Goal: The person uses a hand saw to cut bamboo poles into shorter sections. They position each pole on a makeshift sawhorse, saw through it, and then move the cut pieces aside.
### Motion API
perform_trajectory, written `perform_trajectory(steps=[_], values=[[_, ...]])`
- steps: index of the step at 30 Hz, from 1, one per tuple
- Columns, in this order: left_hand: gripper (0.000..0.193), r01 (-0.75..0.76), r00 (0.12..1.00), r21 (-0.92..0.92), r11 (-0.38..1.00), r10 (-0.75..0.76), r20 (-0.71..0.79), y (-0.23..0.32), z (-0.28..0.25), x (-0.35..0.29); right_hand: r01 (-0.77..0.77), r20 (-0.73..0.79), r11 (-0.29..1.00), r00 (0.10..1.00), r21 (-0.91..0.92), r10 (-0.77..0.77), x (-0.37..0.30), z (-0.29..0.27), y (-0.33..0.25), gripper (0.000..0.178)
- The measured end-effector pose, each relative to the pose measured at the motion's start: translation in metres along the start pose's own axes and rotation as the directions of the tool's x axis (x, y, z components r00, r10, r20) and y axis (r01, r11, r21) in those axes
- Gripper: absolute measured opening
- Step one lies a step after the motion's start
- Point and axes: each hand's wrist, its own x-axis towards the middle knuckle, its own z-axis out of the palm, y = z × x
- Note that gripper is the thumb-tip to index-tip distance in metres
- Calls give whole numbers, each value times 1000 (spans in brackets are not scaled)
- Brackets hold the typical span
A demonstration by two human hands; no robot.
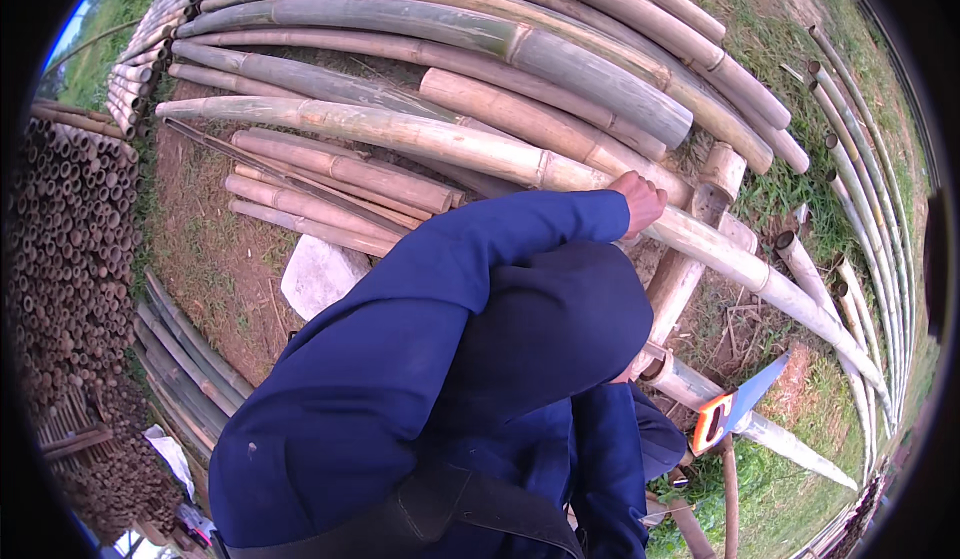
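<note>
My left hand [640, 205] is on a long pale bamboo pole [705, 243], its fingers curled over the pole. The pole runs from the far left, past my knee, to the lower right. Only a sliver of my right hand [624, 373] shows beside my raised knee; its fingers are hidden. A hand saw [740, 404] with a blue blade and an orange-and-white handle rests against another bamboo pole [690, 384], to the right of my right hand. Under the long pole, a thick bamboo crosspiece [672, 289] runs crosswise.
Several long bamboo poles [400, 21] lie side by side beyond me. Shorter bamboo pieces [330, 171] and a whitish stone [322, 274] are at the left. A tall stack of cut bamboo [70, 229] stands at the far left, and more poles [885, 199] lie along the right.
</note>
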Motion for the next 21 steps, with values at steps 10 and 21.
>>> perform_trajectory(steps=[10,21], values=[[50,-23,1000,-95,995,25,14,-50,-17,-31,114,127,993,986,-17,-111,25,-9,13,30],[64,106,992,94,990,-112,65,-178,-81,-107,160,165,981,970,106,-176,45,-32,9,22]])
